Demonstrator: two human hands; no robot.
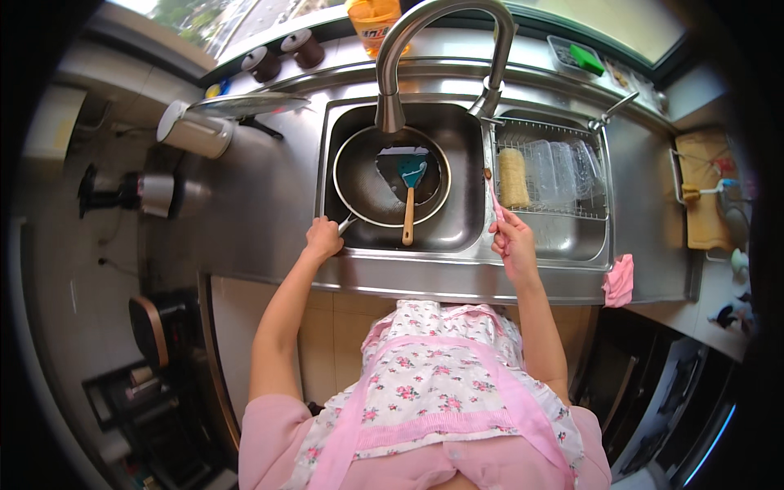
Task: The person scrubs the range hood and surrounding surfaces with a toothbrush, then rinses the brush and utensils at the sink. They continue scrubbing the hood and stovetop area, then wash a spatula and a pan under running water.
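A dark frying pan (358, 165) rests in the left sink basin with a shallow pool of water in it. My left hand (324, 237) is closed around the end of the pan's handle (348, 224) at the basin's front left corner. Lying in the pan is a spatula (409, 211) with a teal head and a wooden handle that reaches over the near rim. My right hand (513, 242) grips a slim pink-handled tool (495, 199). Its small brown tip points away from me, above the divider between the basins; its exact kind is unclear.
The steel faucet (390, 92) arches above the pan. In the right basin, a wire rack (551, 211) holds a tan loofah-like roll (513, 177) and clear plastic containers (563, 171). A glass lid (251, 104) and white pitcher (193, 131) stand left. A pink cloth (618, 280) hangs over the front edge.
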